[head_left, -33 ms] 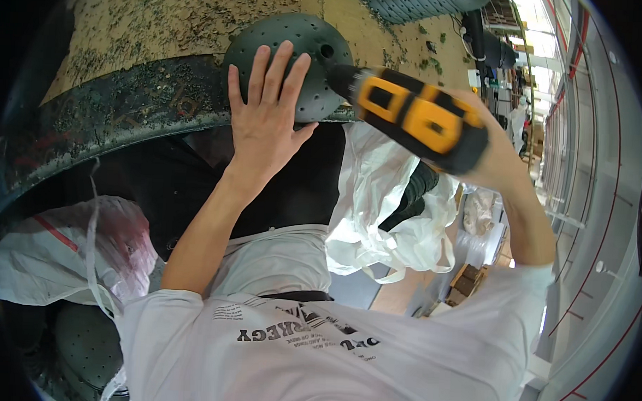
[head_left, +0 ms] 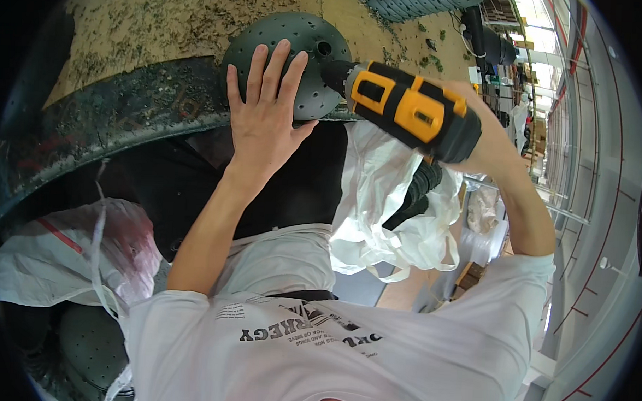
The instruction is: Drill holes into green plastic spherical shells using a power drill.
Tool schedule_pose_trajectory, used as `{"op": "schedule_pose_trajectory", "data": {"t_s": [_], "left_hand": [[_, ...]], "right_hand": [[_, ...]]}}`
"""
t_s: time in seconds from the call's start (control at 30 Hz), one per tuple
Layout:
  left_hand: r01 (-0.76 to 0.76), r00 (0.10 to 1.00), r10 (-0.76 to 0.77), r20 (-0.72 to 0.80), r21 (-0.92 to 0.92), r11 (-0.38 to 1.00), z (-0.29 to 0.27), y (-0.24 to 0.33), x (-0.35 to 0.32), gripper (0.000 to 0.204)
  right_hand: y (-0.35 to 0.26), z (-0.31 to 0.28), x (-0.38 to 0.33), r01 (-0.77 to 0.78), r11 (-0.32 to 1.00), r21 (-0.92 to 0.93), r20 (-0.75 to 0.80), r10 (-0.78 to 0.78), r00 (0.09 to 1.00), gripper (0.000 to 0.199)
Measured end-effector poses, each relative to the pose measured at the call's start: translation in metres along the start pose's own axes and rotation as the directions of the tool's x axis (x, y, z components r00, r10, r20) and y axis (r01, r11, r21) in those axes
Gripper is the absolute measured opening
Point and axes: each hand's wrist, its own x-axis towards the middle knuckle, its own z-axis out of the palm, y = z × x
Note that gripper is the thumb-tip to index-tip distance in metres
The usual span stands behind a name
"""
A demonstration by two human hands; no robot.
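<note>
beneath the left grip (head_left: pixel 263 124), which is spread wide, a dark perforated dome (head_left: pixel 318 84) is partly covered at the edge of the counter (head_left: pixel 338 3). a yellow-and-black drill (head_left: pixel 402 108) is held in the right grip (head_left: pixel 489 139), its nose pointed at the dome; whether they touch cannot be told. beyond the left grip, dark crumbs (head_left: pixel 189 33) are strewn, and lower down, between both grips, a white bag (head_left: pixel 367 195) is seen.

Wht bag (head_left: pixel 363 216), R of pink-tinged sack (head_left: pixel 75 259)
</note>
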Motion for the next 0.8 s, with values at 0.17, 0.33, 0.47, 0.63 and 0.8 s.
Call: {"op": "schedule_pose_trajectory", "data": {"t_s": [0.17, 0.33, 0.47, 0.63, 0.8], "left_hand": [[-0.011, 1.0, 0.011, 0.013, -0.007, 1.0, 0.007, 0.01, 0.009, 0.108], [-0.003, 1.0, 0.003, -0.003, 0.016, 1.0, 0.007, 0.008, 0.009, 0.107], [-0.03, 0.999, 0.031, -0.025, 0.032, 0.999, 0.01, 0.006, 0.009, 0.107], [-0.096, 0.995, 0.095, 0.012, 0.11, 0.989, 0.011, 0.011, 0.007, 0.098], [-0.166, 0.986, 0.162, 0.04, 0.138, 0.976, 0.01, 0.014, 0.007, 0.086]], "right_hand": [[0.03, -0.007, -0.021, 0.108, 0.989, -0.104, -0.024, -0.111, 0.994, 0.036], [0.027, -0.042, -0.062, 0.313, 0.874, -0.371, -0.047, -0.355, 0.934, 0.038], [0.038, -0.028, -0.086, -0.044, 0.982, 0.184, -0.359, 0.108, 0.927, 0.035], [0.106, 0.075, -0.063, -0.08, 0.685, 0.725, -0.432, 0.541, 0.721, 0.012], [0.142, 0.16, -0.022, 0.271, 0.449, 0.851, -0.499, 0.535, 0.682, 0.027]]}}
